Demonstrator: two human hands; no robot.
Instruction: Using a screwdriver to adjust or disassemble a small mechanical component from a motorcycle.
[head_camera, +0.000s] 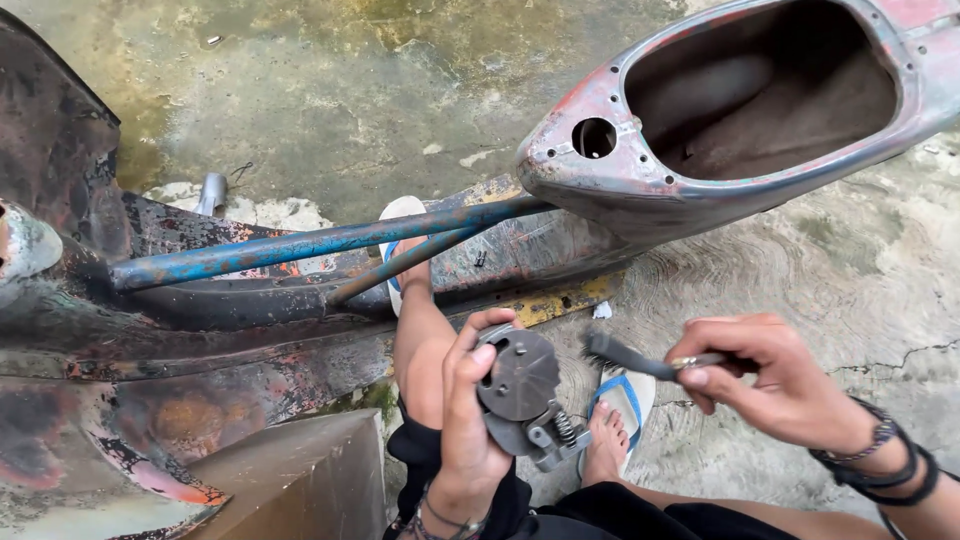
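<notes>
Left hand (468, 405) was clamped round a round grey metal plate (518, 378) w/ a small spring (563, 428) at its lower edge, held above the knees. Right hand (775, 375) pinched a dark brush (625, 355) — bristles just beside the plate's rim. Rusty scooter frame (300, 250) sat on the stained concrete floor (800, 270), beside the flip-flop (625, 400).
</notes>
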